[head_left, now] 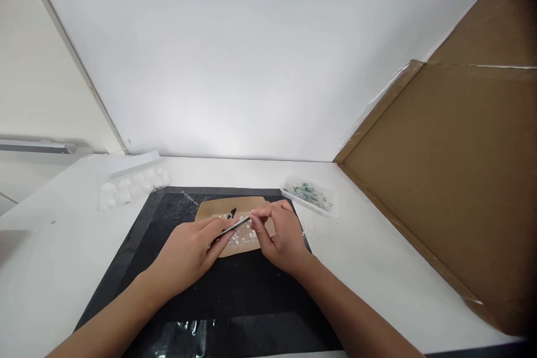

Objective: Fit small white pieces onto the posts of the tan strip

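My left hand [193, 251] is closed on a thin, flat, dark-edged strip [239, 225], pinched between thumb and fingers. The strip slants up to the right. At its right end, the thumb and index finger of my right hand [280, 235] pinch together on it; whether they also hold a small piece cannot be made out. Beneath both hands lies a tan tray or sheet [232, 205] with rounded corners. Scattered on it are small white bits [241, 238] and a black scrap [232, 212].
A black mat [235, 302] covers the middle of the white table [369, 279]. Back left stands a clear compartment box [134, 184], lid raised. Back right is a clear tray [308, 193] of greenish-white pieces. A cardboard panel [453, 179] rises on the right, a white wall [251, 67] behind.
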Action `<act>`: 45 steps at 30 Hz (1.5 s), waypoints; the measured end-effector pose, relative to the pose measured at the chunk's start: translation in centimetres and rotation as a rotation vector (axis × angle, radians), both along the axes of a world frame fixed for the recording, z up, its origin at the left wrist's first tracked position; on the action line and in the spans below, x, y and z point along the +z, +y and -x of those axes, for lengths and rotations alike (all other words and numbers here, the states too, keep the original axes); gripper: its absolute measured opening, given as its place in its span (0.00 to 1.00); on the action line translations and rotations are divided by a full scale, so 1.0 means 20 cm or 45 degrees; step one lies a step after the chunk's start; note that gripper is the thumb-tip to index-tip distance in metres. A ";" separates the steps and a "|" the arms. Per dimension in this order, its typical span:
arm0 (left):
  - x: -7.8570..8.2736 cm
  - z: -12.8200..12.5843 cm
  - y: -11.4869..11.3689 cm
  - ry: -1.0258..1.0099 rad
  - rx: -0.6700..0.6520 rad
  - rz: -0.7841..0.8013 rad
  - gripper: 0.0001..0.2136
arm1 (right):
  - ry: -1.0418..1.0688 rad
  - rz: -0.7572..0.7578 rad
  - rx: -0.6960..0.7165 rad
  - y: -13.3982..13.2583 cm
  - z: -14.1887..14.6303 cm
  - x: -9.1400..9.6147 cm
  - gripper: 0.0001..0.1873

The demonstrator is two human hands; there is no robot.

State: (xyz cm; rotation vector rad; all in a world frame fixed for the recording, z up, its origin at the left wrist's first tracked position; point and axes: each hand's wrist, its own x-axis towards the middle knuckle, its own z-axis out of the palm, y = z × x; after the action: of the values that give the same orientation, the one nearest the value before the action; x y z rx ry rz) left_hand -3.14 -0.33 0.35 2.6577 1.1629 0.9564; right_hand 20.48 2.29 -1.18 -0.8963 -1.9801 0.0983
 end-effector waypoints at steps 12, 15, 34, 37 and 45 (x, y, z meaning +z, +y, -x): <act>0.03 0.02 0.02 0.047 0.020 -0.176 0.10 | 0.192 0.074 -0.093 0.02 -0.03 -0.01 0.02; 0.05 0.02 0.02 0.017 0.029 -0.187 0.09 | 0.232 0.096 -0.040 0.03 -0.03 -0.02 0.03; 0.01 0.01 0.03 -0.157 0.026 0.018 0.10 | 0.177 0.081 0.032 0.01 -0.03 -0.03 0.01; 0.00 0.00 0.02 -0.166 0.022 0.052 0.10 | 0.160 0.131 0.050 -0.01 -0.03 -0.03 0.03; -0.02 0.01 0.03 -0.162 0.051 0.052 0.10 | 0.287 0.304 -0.149 0.01 -0.06 0.00 0.06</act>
State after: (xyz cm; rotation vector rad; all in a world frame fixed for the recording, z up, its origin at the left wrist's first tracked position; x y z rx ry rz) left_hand -3.40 0.23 0.05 2.5102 1.1985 1.0784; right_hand 21.71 2.53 -1.14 -1.1018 -1.7257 0.3593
